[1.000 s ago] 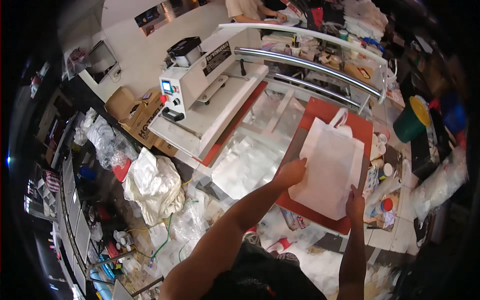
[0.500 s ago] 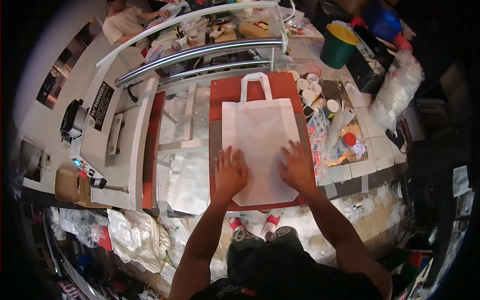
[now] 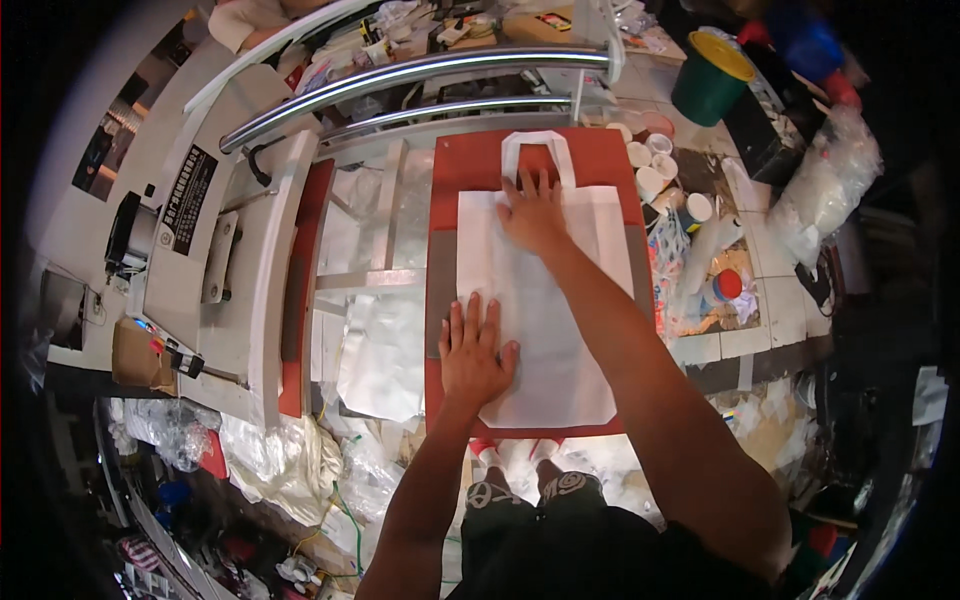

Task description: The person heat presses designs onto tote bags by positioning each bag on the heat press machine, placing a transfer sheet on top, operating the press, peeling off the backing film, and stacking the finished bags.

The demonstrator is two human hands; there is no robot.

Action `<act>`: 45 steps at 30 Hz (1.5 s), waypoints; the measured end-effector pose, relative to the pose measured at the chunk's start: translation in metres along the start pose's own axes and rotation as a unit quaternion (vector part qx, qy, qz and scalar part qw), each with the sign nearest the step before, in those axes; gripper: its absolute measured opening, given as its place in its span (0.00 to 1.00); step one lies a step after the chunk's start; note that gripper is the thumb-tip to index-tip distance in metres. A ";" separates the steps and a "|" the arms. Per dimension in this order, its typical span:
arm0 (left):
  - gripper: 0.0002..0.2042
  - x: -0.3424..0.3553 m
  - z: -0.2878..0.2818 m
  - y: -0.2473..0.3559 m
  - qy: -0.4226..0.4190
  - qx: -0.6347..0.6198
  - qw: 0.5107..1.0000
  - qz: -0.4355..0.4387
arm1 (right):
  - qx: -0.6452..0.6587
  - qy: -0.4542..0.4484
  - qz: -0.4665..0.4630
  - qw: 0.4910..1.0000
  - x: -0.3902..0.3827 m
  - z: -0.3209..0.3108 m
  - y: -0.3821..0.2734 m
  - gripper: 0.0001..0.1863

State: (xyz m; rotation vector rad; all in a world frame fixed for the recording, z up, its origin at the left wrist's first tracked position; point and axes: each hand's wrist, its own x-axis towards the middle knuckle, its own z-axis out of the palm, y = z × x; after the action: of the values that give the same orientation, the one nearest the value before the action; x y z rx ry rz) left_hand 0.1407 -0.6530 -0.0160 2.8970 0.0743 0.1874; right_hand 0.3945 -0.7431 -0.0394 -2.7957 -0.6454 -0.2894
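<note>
A white fabric tote bag (image 3: 545,330) lies flat on the red and grey platen (image 3: 468,160) of a press, its handle loop at the far end. My left hand (image 3: 476,355) rests flat on the bag's left edge, fingers spread. Farther off, my right hand (image 3: 535,215) lies with fingers apart on the bag's top edge, at the left foot of the handle. Neither hand grips anything.
Left of the platen stands the press head (image 3: 215,260), with metal rails (image 3: 420,80) across the back. To the right are white cups (image 3: 662,165), a red-capped jar (image 3: 727,286) and a green bucket (image 3: 708,85). Part of another person (image 3: 240,20) shows at the far left.
My right hand has moved from the bag's lower right side up to its top edge by the handle. My left hand stays on the left edge. The view has shifted slightly.
</note>
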 end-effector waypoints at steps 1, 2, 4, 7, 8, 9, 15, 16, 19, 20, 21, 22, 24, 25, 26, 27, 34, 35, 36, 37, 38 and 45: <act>0.32 -0.001 0.002 -0.003 0.005 0.001 1.000 0.002 | 0.015 -0.001 -0.033 0.999 -0.027 -0.003 0.001 0.29; 0.33 -0.003 0.004 -0.007 0.002 0.017 1.000 -0.005 | 0.030 -0.001 -0.066 0.997 -0.059 -0.009 0.002 0.29; 0.34 -0.013 0.008 -0.016 0.004 0.026 1.000 -0.013 | 0.042 -0.013 -0.123 0.991 -0.145 -0.035 0.001 0.29; 0.34 -0.022 0.008 -0.028 0.066 -0.011 0.998 -0.005 | 0.054 -0.106 -0.158 0.980 -0.274 -0.104 0.009 0.31; 0.34 -0.028 0.003 -0.024 0.073 -0.016 0.997 0.002 | 0.088 -0.150 -0.164 0.971 -0.314 -0.115 0.024 0.30; 0.31 -0.037 -0.003 -0.022 0.080 -0.010 0.996 -0.033 | 0.156 -0.135 -0.144 0.968 -0.352 -0.133 0.027 0.25; 0.20 -0.086 -0.035 -0.032 0.032 -0.028 0.974 -0.221 | 0.191 -0.006 0.078 0.978 -0.356 -0.145 0.051 0.12; 0.20 -0.089 -0.028 -0.036 0.022 -0.041 0.971 -0.234 | 0.182 0.015 0.129 0.975 -0.340 -0.147 0.048 0.12; 0.22 -0.078 -0.024 -0.031 -0.003 -0.074 0.957 -0.281 | 0.173 0.017 0.201 0.964 -0.314 -0.124 0.054 0.14; 0.22 -0.077 -0.025 -0.030 -0.029 -0.109 0.944 -0.311 | 0.170 -0.004 0.223 0.960 -0.308 -0.119 0.054 0.15; 0.21 -0.078 -0.022 -0.032 -0.032 -0.114 0.939 -0.323 | 0.170 -0.015 0.231 0.958 -0.306 -0.115 0.056 0.16; 0.21 -0.078 -0.019 -0.035 -0.031 -0.113 0.939 -0.325 | 0.171 -0.015 0.229 0.958 -0.306 -0.108 0.057 0.16; 0.19 -0.079 -0.017 -0.038 -0.030 -0.152 0.928 -0.338 | 0.154 0.041 0.213 0.964 -0.308 -0.094 0.063 0.16; 0.19 -0.081 -0.019 -0.037 -0.033 -0.152 0.928 -0.339 | 0.154 0.039 0.214 0.964 -0.308 -0.094 0.061 0.16; 0.19 -0.083 -0.019 -0.037 -0.026 -0.158 0.930 -0.331 | 0.166 0.040 0.230 0.958 -0.307 -0.095 0.061 0.15; 0.18 -0.084 -0.020 -0.037 -0.019 -0.164 0.932 -0.323 | 0.177 0.040 0.246 0.952 -0.306 -0.094 0.060 0.14; 0.20 -0.088 -0.008 -0.066 -0.033 -0.190 0.934 -0.302 | 0.214 0.089 0.218 0.948 -0.312 -0.090 0.063 0.13; 0.18 -0.092 -0.010 -0.071 -0.005 -0.237 0.925 -0.297 | 0.266 0.147 0.290 0.907 -0.320 -0.088 0.069 0.13; 0.17 -0.102 -0.012 -0.078 0.024 -0.283 0.913 -0.294 | 0.313 0.203 0.360 0.855 -0.334 -0.085 0.073 0.12; 0.15 -0.118 -0.025 -0.076 0.055 -0.316 0.904 -0.283 | 0.272 0.214 0.415 0.841 -0.365 -0.078 0.087 0.14; 0.14 -0.128 -0.037 -0.077 0.091 -0.350 0.892 -0.270 | 0.231 0.227 0.464 0.825 -0.393 -0.065 0.107 0.16; 0.10 -0.322 0.022 -0.166 -0.089 -0.229 0.919 -0.309 | 0.191 -0.056 0.265 0.944 -0.511 0.110 0.055 0.12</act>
State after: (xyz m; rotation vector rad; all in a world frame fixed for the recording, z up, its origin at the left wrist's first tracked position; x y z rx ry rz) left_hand -0.1813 -0.5178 -0.1160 2.2731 0.7839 -0.1559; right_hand -0.0165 -0.9634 -0.2816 -2.4907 0.0508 0.0951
